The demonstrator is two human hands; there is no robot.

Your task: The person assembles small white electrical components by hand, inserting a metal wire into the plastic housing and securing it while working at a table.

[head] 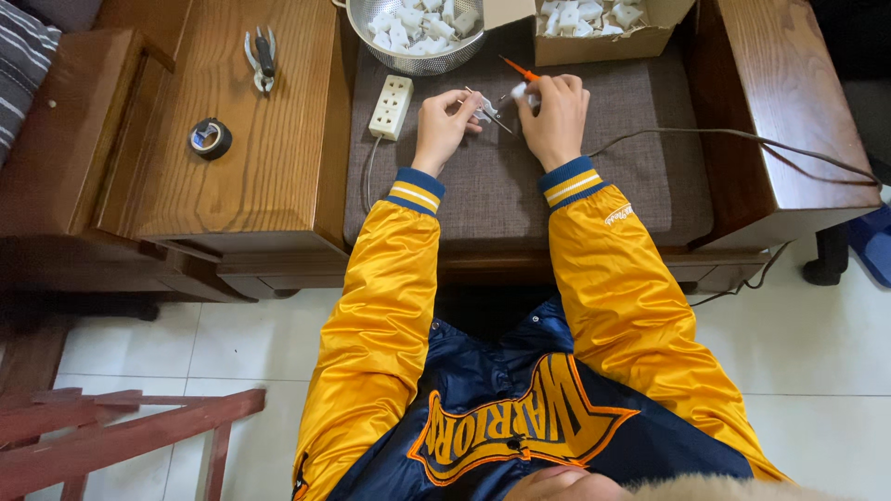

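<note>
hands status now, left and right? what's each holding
Left hand: closed on a small white plug part.
Right hand: closed on an orange-handled screwdriver, tip at the part.

Soft, even daylight fills the view; the floor (pixel 817 362) at lower right is brightest. Shadows are faint. Edges bend slightly, and focus is sharp.

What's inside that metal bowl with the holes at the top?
The metal colander is heaped with small white plastic parts, apparently plug pieces. Only the top layer shows; anything beneath is covered, and the bowl's far side is cut off by the picture edge.
</note>
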